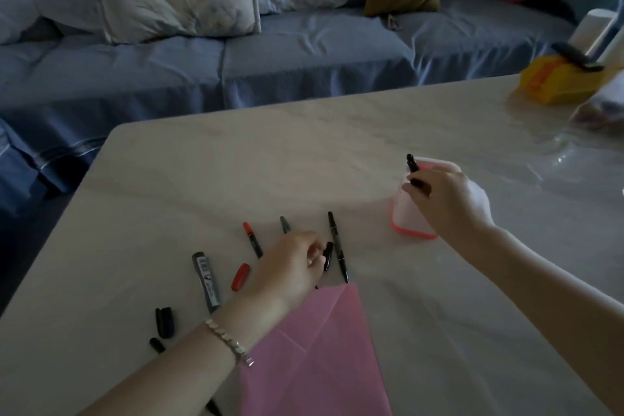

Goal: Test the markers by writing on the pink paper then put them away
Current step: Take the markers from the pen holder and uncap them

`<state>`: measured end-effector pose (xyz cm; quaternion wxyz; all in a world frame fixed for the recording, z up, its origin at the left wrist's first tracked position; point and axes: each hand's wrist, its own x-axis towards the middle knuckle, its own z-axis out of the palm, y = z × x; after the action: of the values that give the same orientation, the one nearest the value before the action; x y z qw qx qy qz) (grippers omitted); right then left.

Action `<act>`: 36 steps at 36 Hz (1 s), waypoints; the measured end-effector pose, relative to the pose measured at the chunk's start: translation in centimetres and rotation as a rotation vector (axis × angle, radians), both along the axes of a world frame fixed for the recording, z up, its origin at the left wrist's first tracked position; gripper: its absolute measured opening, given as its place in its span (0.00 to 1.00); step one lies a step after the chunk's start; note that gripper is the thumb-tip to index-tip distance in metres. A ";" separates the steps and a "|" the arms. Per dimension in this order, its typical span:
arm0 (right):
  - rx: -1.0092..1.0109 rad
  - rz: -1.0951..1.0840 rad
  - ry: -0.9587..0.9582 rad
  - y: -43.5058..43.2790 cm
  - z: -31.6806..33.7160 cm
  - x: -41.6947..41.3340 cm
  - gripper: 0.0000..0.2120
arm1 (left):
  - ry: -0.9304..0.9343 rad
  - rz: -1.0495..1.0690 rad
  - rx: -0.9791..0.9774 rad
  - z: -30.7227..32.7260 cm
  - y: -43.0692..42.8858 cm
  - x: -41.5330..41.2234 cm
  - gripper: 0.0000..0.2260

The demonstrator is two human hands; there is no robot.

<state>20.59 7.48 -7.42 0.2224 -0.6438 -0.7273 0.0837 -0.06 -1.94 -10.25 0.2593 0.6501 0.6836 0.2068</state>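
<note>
Two hands busy. Right hand [449,199] is pinched shut on a black marker [416,173], holding it over the mouth of the pink-based holder [410,213], tip end angled up; looks like it's going in. Left hand [290,265] sits just left of the holder side of the paper, fingers curled around a black cap [327,255], touching it; can't tell if it's lifted off the table [236,162].

Pink paper [317,348] is the landmark: lies near the front table edge, partly under the left forearm. No writing readable on it in this light.

Beyond the paper's top corner: a thin black pen [337,246], a grey-tipped marker [285,224] mostly behind the left hand, an uncapped red marker [253,240]. Left of the paper: red cap [240,277], a grey marker with barcode label [206,282], print too small to read, plus loose black caps [164,322].

Progress estimate: put-away barely started, one marker at the holder. Left to do: recap and stow roughly four more. Whether testing is complete, can't tell.
</note>
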 end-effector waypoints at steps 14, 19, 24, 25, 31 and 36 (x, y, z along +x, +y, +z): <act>0.536 0.657 0.160 -12.3 -2.6 -5.4 0.08 | -0.849 0.218 -0.252 2.1 -4.6 -1.2 0.16; 0.456 0.774 0.148 -14.5 -5.0 -7.1 0.09 | -0.676 0.187 -0.236 1.8 -6.2 -1.7 0.07; 0.157 0.623 0.397 -15.1 -4.6 -7.0 0.12 | -0.559 0.171 -0.110 1.7 -7.4 -2.5 0.05; 0.034 0.543 0.497 -15.2 -4.0 -7.0 0.13 | -0.477 0.129 -0.069 1.8 -7.8 -2.6 0.06; -0.690 0.229 1.120 -15.2 -1.7 -7.5 0.08 | -0.251 -0.110 0.086 1.4 -10.2 -1.5 0.06; -0.722 0.189 1.178 -16.4 -1.6 -8.7 0.06 | -0.098 -0.087 0.180 0.7 -10.7 -1.1 0.11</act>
<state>11.87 -8.96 -9.02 0.3436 -0.4589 -0.4654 0.6744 -1.12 -12.66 -9.56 0.2417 0.6890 0.6198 0.2876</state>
